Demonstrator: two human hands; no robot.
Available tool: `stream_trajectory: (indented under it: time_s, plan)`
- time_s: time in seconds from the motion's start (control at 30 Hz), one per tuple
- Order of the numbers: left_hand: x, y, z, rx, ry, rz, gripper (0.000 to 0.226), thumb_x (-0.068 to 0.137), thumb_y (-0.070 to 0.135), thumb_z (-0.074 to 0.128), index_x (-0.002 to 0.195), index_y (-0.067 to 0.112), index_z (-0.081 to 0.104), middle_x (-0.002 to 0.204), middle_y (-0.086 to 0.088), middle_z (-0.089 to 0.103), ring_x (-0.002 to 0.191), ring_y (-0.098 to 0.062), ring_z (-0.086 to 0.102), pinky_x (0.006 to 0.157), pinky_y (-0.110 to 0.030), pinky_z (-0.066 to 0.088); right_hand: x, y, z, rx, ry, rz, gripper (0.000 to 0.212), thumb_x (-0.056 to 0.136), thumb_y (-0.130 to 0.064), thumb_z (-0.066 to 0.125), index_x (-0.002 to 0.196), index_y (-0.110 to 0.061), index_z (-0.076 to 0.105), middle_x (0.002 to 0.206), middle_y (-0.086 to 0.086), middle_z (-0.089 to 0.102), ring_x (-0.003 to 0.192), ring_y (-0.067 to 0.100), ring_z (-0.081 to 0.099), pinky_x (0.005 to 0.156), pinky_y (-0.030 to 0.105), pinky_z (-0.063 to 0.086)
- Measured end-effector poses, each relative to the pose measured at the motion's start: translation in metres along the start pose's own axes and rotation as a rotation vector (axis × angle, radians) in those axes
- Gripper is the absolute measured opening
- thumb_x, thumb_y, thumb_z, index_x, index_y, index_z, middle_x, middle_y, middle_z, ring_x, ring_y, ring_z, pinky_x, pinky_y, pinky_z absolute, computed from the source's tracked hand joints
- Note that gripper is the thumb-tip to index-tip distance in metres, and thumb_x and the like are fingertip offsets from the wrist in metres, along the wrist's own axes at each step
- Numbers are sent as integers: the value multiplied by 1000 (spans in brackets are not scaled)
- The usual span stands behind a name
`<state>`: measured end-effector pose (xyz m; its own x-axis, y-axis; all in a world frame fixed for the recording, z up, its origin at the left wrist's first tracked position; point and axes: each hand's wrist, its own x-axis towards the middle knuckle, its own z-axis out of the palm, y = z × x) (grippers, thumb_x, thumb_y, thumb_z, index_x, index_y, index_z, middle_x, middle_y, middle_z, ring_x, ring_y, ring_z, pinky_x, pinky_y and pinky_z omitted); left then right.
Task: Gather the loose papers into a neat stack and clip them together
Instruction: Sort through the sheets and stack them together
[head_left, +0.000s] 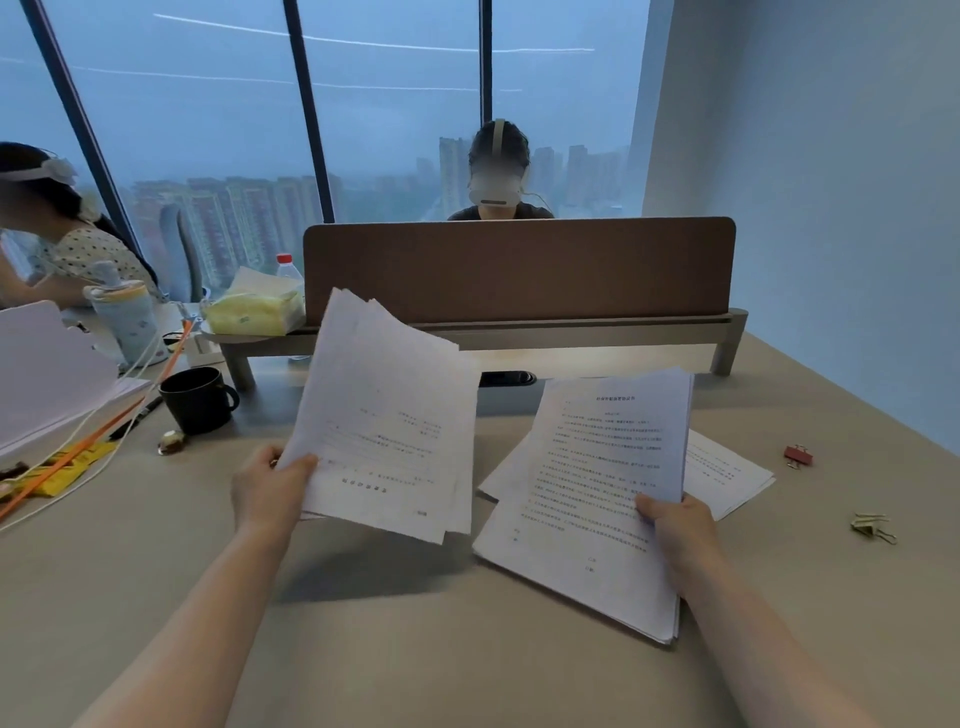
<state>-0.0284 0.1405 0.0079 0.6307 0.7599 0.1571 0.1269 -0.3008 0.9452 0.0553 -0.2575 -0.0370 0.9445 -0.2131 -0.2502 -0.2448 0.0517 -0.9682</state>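
Note:
My left hand (267, 488) grips a bundle of printed sheets (389, 415) by its lower left corner, lifted above the desk with the sheets fanned unevenly. My right hand (675, 525) holds a second bundle of printed papers (597, 467) at its right edge, tilted up off the desk. More loose sheets (727, 473) lie flat on the desk under and to the right of that bundle. A red binder clip (798, 456) and a pale green binder clip (872, 527) rest on the desk at the right, apart from both hands.
A brown divider panel (519, 270) on a raised shelf crosses the desk's far side, with a person behind it. At left are a black mug (197, 399), a tissue pack (257, 309), a bottle (127, 322), cables, an open white folder (47, 374) and another person.

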Motion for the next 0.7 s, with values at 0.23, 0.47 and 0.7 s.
stream_trajectory:
  time_s: [0.23, 0.47, 0.7]
  plan:
    - [-3, 18, -17, -221, -29, -70, 12, 88, 12, 67, 96, 8, 60, 89, -7, 63, 78, -22, 59, 63, -29, 48, -11, -4, 32, -8, -84, -17, 25, 92, -3, 57, 116, -7, 64, 107, 16, 69, 92, 36, 67, 86, 47, 56]
    - [-38, 12, 20, -194, -175, -103, 8, 84, 7, 68, 87, 10, 61, 84, -6, 67, 75, -24, 62, 67, -35, 51, -22, -3, 65, 72, -144, 29, 31, 98, -21, 54, 121, -3, 63, 110, 15, 70, 97, 37, 68, 94, 56, 53]
    - [-68, -12, 52, -109, -365, -197, 17, 80, 3, 71, 93, 12, 65, 90, -9, 73, 77, -26, 70, 72, -37, 58, -34, 3, 68, 65, -228, -8, 40, 88, -39, 69, 116, -12, 65, 112, 4, 70, 101, 30, 66, 93, 44, 53]
